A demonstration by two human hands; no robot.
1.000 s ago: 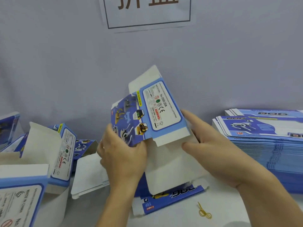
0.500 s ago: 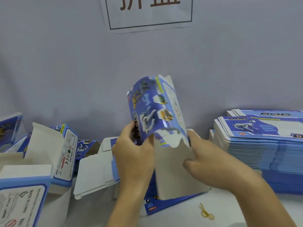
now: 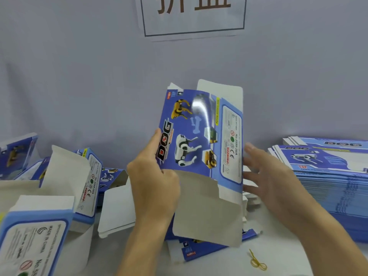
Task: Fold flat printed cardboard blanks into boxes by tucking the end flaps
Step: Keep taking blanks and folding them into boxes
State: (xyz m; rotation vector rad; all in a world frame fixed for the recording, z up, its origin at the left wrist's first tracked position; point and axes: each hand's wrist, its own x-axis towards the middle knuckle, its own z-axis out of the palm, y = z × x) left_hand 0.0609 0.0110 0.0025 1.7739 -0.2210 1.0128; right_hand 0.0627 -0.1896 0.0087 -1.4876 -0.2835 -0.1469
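1. Left hand (image 3: 154, 180) is gripping the blue printed blank (image 3: 201, 136) at its left edge, thumb lying on the printed face, other fingers curled behind.
2. Blank is standing upright at frame centre, dog print facing the camera, white flaps sticking out above and hanging below.
3. Right hand (image 3: 268, 176) is hovering just right of the blank's right edge, fingers spread and straight, holding nothing; cannot tell if fingertips are touching the card.
4. Stack of flat blanks (image 3: 328, 176) is sitting at right of frame on the white table (image 3: 288, 261).
5. Folded boxes (image 3: 59, 196) are piling up at lower left, flaps open.
6. More loose blanks (image 3: 209, 250) are lying under the held one, lower centre.
7. Yellow rubber band (image 3: 257, 262) is lying on the table, lower right of centre.
8. Paper sign (image 3: 193, 16) is hanging on the grey wall, top centre.
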